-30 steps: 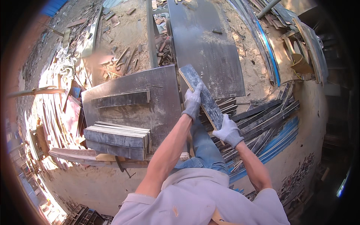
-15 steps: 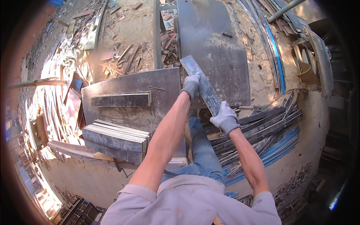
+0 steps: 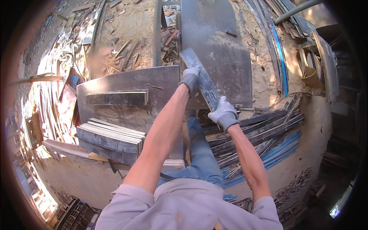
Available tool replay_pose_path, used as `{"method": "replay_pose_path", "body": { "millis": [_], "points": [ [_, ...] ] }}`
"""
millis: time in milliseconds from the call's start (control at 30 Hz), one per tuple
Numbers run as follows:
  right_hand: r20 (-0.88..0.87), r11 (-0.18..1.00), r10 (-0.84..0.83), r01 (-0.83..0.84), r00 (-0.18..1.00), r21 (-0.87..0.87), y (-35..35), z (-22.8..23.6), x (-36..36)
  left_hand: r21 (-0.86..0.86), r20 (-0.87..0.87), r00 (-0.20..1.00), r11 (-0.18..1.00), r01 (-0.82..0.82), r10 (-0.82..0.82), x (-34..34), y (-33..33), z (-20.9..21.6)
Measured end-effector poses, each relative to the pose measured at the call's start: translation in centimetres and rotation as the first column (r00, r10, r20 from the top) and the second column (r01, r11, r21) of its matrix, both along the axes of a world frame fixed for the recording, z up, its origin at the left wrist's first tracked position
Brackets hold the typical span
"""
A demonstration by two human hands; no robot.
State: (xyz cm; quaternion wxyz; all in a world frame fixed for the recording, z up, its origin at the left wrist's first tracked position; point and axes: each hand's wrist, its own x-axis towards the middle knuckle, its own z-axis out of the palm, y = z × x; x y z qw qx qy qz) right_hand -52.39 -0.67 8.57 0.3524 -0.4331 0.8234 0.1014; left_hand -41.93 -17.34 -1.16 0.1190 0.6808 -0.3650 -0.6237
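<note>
A long, narrow, dusty grey-black board [image 3: 207, 85] slants over the dark tabletop [image 3: 230, 67], its far end pointing forward and left. My left hand [image 3: 190, 78], in a grey knit glove, is closed on the board's left edge near the middle. At the near end, my gloved right hand [image 3: 224, 113] grips the board too. The fingers under the board are partly hidden. To the left, a thin dark stack of strips [image 3: 119, 99] lies on a second dark panel [image 3: 163, 76]. A thicker stack of strips [image 3: 111, 137] sits nearer to me.
A jumbled pile of dark strips [image 3: 255, 132] lies right of my legs, with blue-edged strips [image 3: 281, 147] below it. Wood scraps [image 3: 170, 44] fill the gap beyond the left panel. A blue-edged rail [image 3: 281, 61] runs along the right. Long offcuts [image 3: 51, 96] heap at far left.
The board has slid a little forward over the tabletop, both hands moving along with it. The whole view has shifted slightly, so the surroundings sit further left.
</note>
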Motion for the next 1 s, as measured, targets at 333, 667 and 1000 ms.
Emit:
{"method": "replay_pose_path", "body": {
  "millis": [333, 667, 1000],
  "points": [
    [0.747, 0.783, -0.222, 0.342, -0.626, 0.519, 6.6, -1.9, -3.1, 0.322, -0.677, 0.663, 0.939, -0.125, 0.320, 3.5, 4.3, 3.5],
    [0.909, 0.750, -0.273, 0.522, -0.316, 0.407, 9.9, 1.1, -3.7, 0.364, -0.668, 0.590, 0.890, -0.272, 0.454, 1.8, 7.0, 6.0],
    [0.010, 0.997, 0.069, -0.069, 0.998, 0.025, 7.0, 3.3, 0.6, 0.170, -0.199, 0.930, 0.946, -0.277, 0.308, -0.3, 6.7, -7.4]
  ]
}}
